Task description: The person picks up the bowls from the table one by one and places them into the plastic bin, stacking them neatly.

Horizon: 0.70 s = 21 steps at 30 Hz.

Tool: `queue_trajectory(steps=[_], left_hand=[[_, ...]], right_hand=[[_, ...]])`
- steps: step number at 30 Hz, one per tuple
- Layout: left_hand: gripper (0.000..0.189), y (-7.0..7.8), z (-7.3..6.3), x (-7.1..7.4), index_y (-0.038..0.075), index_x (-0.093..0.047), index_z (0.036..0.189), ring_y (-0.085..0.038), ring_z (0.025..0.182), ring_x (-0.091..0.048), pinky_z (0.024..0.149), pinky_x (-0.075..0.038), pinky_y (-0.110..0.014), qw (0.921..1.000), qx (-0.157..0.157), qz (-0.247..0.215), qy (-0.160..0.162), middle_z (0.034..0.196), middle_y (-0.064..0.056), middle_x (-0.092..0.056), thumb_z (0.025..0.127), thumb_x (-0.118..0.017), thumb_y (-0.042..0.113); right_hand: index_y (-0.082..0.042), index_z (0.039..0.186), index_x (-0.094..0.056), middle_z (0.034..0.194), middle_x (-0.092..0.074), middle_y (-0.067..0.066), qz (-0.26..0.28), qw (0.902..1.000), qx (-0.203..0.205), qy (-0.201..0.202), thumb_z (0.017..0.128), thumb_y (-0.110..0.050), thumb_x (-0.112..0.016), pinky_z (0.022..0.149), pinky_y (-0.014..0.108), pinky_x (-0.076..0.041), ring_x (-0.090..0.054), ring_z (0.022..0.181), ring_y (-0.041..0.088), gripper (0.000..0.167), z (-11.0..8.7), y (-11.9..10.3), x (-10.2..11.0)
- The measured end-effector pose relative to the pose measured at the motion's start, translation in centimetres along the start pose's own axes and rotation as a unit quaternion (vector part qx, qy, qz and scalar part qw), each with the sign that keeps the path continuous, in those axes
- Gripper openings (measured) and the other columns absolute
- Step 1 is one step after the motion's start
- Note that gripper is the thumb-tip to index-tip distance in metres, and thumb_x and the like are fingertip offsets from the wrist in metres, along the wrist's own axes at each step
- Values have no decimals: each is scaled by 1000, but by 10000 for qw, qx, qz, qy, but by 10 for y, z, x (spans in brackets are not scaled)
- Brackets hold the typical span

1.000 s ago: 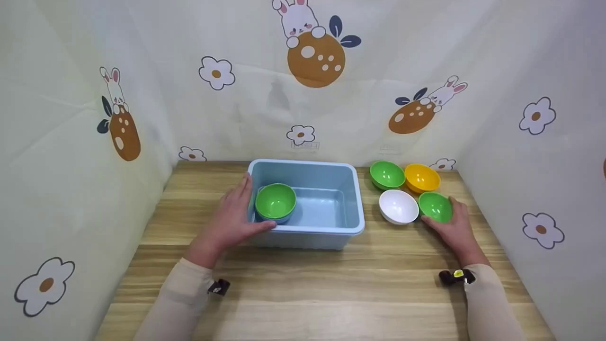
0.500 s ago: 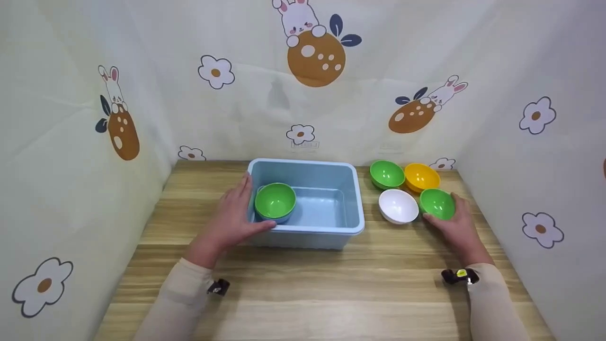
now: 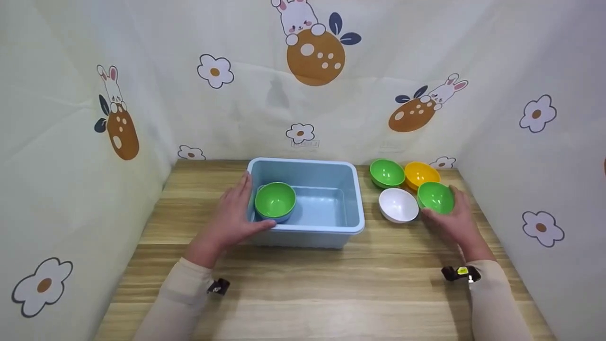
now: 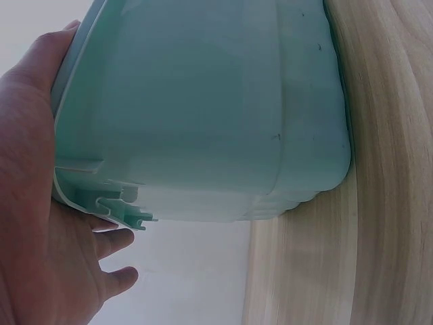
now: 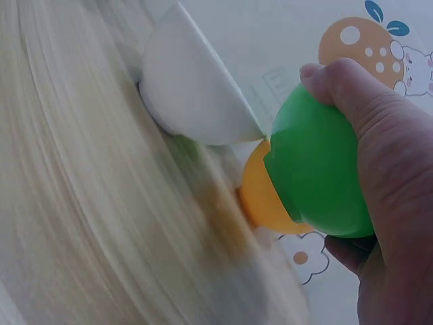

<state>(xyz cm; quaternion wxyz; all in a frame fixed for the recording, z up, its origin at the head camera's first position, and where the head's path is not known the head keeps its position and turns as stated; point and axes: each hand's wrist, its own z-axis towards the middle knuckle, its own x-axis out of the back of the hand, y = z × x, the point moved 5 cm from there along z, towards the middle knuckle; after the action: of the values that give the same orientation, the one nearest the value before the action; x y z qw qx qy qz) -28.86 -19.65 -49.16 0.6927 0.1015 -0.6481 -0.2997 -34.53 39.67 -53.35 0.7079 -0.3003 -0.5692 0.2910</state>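
My right hand (image 3: 452, 222) grips a green bowl (image 3: 436, 198) by its side, thumb at the near rim. In the right wrist view this green bowl (image 5: 318, 162) is off the table, its base away from the wood. My left hand (image 3: 232, 215) rests against the front left corner of a light blue plastic bin (image 3: 312, 229), thumb along the front rim and fingers straight along the left side. Within the bin, at its left end, another green bowl (image 3: 275, 200) is nested in a blue bowl (image 3: 284, 219).
Right of the bin, a white bowl (image 3: 398, 205), a green bowl (image 3: 387, 174) at the back and an orange bowl (image 3: 422, 175) stand close together on the wooden table (image 3: 322, 284). Patterned cloth walls (image 3: 255, 104) enclose the back and both sides.
The green bowl in my right hand has risen and shifted slightly toward the orange bowl. My left hand and the bin have stayed in place.
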Motion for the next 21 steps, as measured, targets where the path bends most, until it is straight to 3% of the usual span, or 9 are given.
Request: queue_trajectory(steps=[13,21], left_hand=[[146,1,-1,1,2,-7,177,-49,166,-19,134,-15,-66,10000,15,8,33,185,-18,-8,81,-71,92],[146,1,0,0,3,-6,177,-48,166,-18,134,-15,-65,10000,-20,35,22,185,-18,-7,81,-70,92]], right_hand=[[7,170,-26,161,-36,31,7,9991,422,-107,87,-33,-97,120,72,-35,-42,143,51,116,5,-29,-2],[7,170,-26,157,-38,31,33,9986,454,-257,86,-36,-98,122,72,-35,-42,144,50,119,6,-50,-6]])
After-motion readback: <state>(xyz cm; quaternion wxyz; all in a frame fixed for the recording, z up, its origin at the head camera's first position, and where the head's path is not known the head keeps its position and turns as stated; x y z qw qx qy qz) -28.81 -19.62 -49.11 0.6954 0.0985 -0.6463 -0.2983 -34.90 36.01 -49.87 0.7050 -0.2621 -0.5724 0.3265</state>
